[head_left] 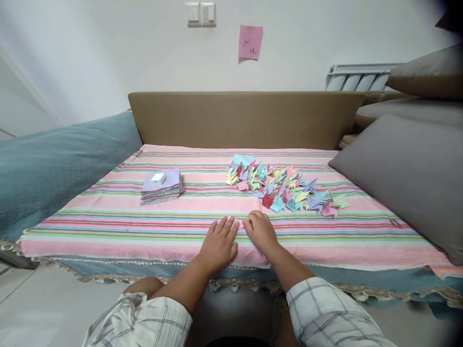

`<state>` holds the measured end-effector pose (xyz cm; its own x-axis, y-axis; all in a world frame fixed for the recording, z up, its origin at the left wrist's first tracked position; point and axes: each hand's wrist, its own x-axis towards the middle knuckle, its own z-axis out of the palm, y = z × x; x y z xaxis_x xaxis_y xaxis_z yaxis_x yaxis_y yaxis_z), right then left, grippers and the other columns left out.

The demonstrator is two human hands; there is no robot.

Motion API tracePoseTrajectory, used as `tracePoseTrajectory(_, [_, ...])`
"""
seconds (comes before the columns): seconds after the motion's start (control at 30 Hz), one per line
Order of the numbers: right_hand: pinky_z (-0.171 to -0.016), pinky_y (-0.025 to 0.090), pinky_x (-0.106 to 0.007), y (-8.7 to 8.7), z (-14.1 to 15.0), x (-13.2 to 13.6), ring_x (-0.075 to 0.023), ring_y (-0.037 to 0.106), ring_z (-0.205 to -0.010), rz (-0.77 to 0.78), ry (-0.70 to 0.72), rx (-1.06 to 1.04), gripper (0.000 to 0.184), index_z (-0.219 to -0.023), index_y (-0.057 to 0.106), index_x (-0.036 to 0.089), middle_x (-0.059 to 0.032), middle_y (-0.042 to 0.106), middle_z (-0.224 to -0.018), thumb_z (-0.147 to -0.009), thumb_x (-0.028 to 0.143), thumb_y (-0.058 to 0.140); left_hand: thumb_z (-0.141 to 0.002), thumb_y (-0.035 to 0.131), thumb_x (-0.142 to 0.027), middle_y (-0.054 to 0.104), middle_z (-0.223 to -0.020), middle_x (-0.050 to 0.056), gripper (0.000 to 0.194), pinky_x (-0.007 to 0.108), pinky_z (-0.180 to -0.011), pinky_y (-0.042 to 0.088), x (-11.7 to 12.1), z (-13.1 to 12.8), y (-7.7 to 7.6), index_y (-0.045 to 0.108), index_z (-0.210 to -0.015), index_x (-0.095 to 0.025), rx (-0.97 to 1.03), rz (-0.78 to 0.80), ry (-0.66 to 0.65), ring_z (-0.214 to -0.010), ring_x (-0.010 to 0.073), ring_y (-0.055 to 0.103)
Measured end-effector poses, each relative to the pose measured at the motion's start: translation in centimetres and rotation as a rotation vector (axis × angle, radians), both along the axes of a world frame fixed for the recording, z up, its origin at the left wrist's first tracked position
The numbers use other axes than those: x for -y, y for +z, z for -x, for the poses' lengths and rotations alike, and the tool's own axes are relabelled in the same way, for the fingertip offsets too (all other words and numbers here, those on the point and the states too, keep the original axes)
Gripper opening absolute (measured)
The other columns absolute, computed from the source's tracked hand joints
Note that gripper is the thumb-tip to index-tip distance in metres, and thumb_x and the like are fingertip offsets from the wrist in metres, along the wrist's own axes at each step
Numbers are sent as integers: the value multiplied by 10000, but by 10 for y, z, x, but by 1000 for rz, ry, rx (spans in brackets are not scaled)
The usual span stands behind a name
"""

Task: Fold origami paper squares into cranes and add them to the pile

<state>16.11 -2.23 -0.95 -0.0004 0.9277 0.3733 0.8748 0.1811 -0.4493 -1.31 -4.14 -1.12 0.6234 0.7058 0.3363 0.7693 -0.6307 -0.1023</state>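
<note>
My left hand (219, 242) lies flat on the striped cloth, fingers stretched out and palm down. Close beside it, my right hand (261, 232) has its fingers curled and pinched at a small piece of pink paper (241, 224). Most of that paper is covered by the hands, and its pink blends with the cloth, so its shape is hard to make out. Just beyond my right hand lies a spread of folded paper cranes (278, 188) in many colours. Further left is a stack of square coloured paper (161, 192), with a small white block (158, 178) on top.
The striped cloth (90, 226) covers a sofa seat with a brown backrest (246, 120). A blue-covered armrest (65, 149) bounds the left, grey cushions (405, 178) the right. A small brown ring-like item (395, 223) lies near the cushions. A pink note (250, 42) hangs on the wall.
</note>
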Motion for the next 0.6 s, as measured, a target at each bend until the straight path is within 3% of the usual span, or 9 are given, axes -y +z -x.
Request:
tracePoseTrajectory(0.2, [-806,366,-295,1,0,1,-198,499,-869,-5,-8,39,182,-712,565,195,-65,590,-895,-841,292,482,-831,442,-378,361,-1425,71,548,449,-1036,254,-1,0,2,370,-1350,-219,9,27,-16,-1295,283,305])
tracePoseTrajectory(0.33, [-857,378,-337,4,3,7,-216,517,-970,-52,25,19,187,-917,598,184,-89,612,-1024,-857,260,438,-819,449,-388,392,-1406,72,577,450,-1032,259,-1,-2,5,360,-1356,-195,46,82,-2,-1280,285,327])
tracePoseTrajectory(0.5, [-1080,152,-427,3,15,25,-201,359,-1266,-95,349,159,436,-1319,400,161,-92,470,-1338,-895,239,337,-796,464,-354,457,-1354,84,563,446,-1030,264,-1,-2,9,401,-1324,-168,85,144,12,-1270,285,338])
tracePoseTrajectory(0.6, [-1094,79,-478,0,17,32,-222,270,-1325,-10,407,219,556,-1411,230,141,-105,334,-1430,-908,357,324,-767,490,-314,472,-1339,80,579,449,-1032,267,-2,-1,10,393,-1323,-186,96,190,1,-1275,283,332])
